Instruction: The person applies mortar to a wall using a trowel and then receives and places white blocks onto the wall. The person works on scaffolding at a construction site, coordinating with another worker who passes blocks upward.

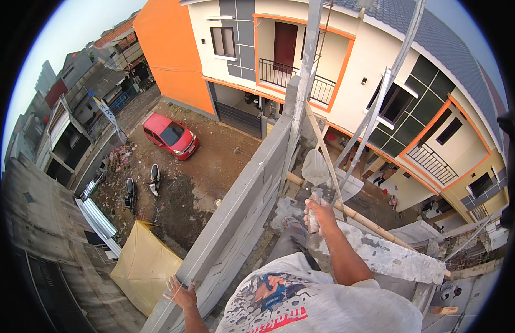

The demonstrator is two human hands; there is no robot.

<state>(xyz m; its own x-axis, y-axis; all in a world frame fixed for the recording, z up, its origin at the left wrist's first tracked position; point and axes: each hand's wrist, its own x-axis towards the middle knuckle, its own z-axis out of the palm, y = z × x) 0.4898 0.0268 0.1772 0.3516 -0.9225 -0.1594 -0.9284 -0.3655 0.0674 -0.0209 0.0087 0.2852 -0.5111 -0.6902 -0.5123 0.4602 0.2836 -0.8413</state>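
My right hand (321,216) is wrapped round the handle of a mortar-crusted trowel (315,167), its blade pointing away from me. To the left, my left hand (183,295) rests on the top edge of a grey block wall (243,191), with its fingers spread and nothing in them. The wall runs from the lower left up to a pale upright post (305,83). My bare foot (293,223) is on the rough ledge beside the wall.
A mortar-stained board (393,254) and a bamboo pole (374,228) lie to my right. Slanting metal poles (374,119) and a thin wooden strip (325,152) stand ahead. Far below the wall are a red car (171,136), two motorbikes and a yellow tarp (143,269); people are below at right.
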